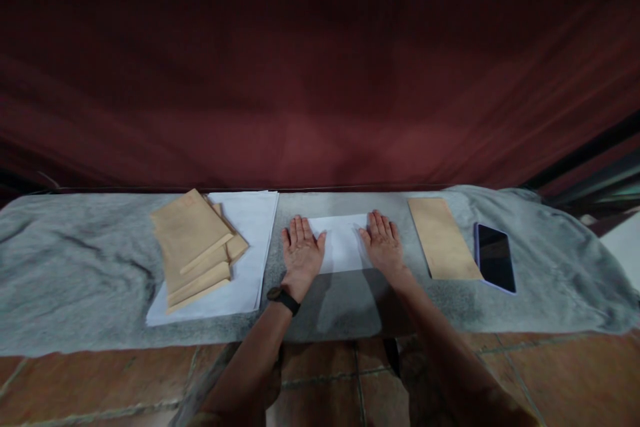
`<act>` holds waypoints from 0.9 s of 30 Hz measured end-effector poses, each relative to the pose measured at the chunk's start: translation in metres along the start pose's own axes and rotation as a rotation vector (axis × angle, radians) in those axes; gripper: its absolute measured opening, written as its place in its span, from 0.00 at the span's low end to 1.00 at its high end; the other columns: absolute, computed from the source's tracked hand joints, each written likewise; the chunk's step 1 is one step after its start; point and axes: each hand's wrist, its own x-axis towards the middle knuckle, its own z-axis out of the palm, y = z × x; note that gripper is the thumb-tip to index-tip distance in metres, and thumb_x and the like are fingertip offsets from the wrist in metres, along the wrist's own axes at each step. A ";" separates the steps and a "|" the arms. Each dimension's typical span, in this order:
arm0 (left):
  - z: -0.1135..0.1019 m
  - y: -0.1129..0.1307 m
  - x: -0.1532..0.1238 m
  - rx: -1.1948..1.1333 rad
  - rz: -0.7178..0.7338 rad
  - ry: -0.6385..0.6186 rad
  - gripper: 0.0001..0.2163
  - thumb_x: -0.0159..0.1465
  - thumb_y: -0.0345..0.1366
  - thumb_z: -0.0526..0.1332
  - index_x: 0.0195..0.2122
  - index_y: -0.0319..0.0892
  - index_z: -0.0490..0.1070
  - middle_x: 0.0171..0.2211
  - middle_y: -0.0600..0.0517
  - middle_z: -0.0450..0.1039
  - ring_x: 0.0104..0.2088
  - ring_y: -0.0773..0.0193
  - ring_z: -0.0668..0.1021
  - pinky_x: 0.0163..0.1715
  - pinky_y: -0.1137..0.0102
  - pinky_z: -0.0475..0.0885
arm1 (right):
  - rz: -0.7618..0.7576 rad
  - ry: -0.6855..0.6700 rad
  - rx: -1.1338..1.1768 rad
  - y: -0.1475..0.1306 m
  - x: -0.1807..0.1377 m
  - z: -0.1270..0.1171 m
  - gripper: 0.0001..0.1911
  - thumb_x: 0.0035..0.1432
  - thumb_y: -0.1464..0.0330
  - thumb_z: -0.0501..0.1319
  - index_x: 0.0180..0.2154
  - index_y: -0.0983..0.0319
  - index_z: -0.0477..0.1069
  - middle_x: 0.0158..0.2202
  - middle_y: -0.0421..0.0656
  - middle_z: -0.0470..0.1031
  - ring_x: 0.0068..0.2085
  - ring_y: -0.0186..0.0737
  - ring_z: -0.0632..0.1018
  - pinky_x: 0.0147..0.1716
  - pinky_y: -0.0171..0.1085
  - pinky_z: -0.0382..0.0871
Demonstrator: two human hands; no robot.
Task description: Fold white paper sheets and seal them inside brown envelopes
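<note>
A folded white sheet of paper lies flat on the grey cloth in front of me. My left hand rests palm down over its left end, fingers stretched out and thumb spread inward. Over the right end lies my right hand, also flat with its fingers extended. Both hands cover the paper's short edges, and its middle shows between them. A brown envelope lies just right of my right hand.
Left of my hands, several brown envelopes sit fanned on a stack of white paper. A phone lies at the right beside the single envelope. Grey cloth covers the narrow surface, and a dark red curtain hangs behind it.
</note>
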 end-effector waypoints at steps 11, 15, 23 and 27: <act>-0.004 0.037 -0.030 -0.091 0.314 0.033 0.29 0.75 0.41 0.47 0.73 0.29 0.51 0.73 0.36 0.53 0.75 0.49 0.54 0.73 0.48 0.53 | -0.088 -0.069 0.237 -0.022 -0.009 -0.015 0.33 0.77 0.59 0.37 0.71 0.71 0.57 0.72 0.56 0.58 0.73 0.51 0.59 0.70 0.55 0.54; 0.006 0.052 -0.054 -0.087 0.443 -0.009 0.30 0.72 0.33 0.49 0.74 0.31 0.46 0.75 0.37 0.50 0.74 0.50 0.55 0.73 0.48 0.54 | -0.183 -0.158 0.397 -0.044 -0.019 -0.015 0.32 0.76 0.59 0.37 0.72 0.67 0.56 0.73 0.52 0.58 0.74 0.44 0.58 0.72 0.51 0.54; -0.005 0.048 -0.058 -0.078 0.525 -0.076 0.30 0.72 0.33 0.51 0.74 0.34 0.48 0.73 0.36 0.54 0.74 0.46 0.55 0.71 0.45 0.55 | -0.189 -0.216 0.397 -0.046 -0.025 -0.015 0.33 0.76 0.59 0.35 0.72 0.68 0.56 0.73 0.52 0.58 0.74 0.43 0.58 0.74 0.50 0.49; -0.012 0.048 -0.058 -0.067 0.537 -0.074 0.28 0.72 0.32 0.49 0.73 0.33 0.51 0.73 0.36 0.55 0.74 0.49 0.57 0.71 0.47 0.56 | -0.210 -0.210 0.367 -0.043 -0.026 -0.017 0.33 0.76 0.58 0.35 0.73 0.66 0.54 0.73 0.51 0.57 0.74 0.42 0.57 0.73 0.50 0.49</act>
